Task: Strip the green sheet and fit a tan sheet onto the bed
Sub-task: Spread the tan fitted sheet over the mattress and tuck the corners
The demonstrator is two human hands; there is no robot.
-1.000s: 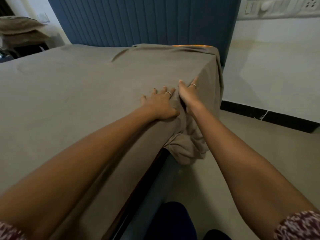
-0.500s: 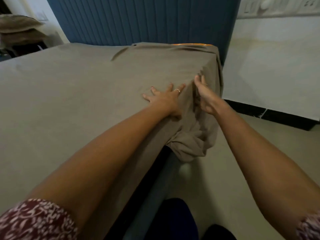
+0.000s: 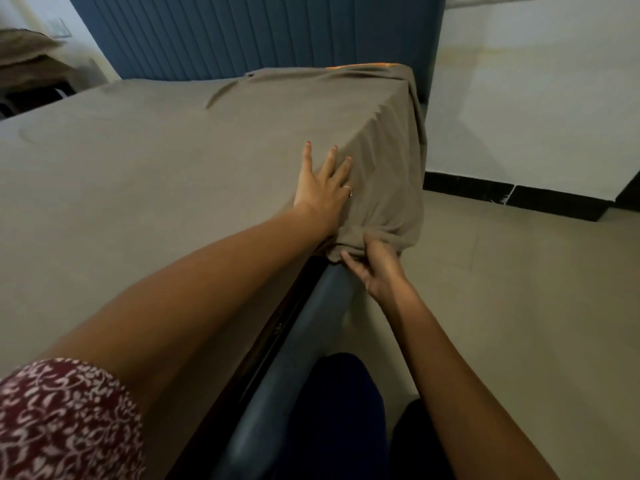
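Observation:
The tan sheet (image 3: 156, 174) covers the whole top of the bed and drapes over its right side. My left hand (image 3: 323, 187) lies flat on the sheet at the bed's right edge, fingers spread and straight. Lower down, my right hand (image 3: 375, 268) grips the bunched hanging hem of the sheet beside the blue bed rail (image 3: 294, 358). An orange strip of mattress (image 3: 360, 66) shows at the far right corner under the sheet. No green sheet is in view.
A blue ribbed headboard (image 3: 259, 32) stands behind the bed. White wall with a black skirting (image 3: 519, 197) runs to the right above a beige tiled floor (image 3: 519, 306). Folded cloth lies on a stand (image 3: 27, 60) at the far left.
My right hand dropped from the top edge of the sheet down to the hanging hem and took hold of it. My left hand slid a little farther along the bed edge.

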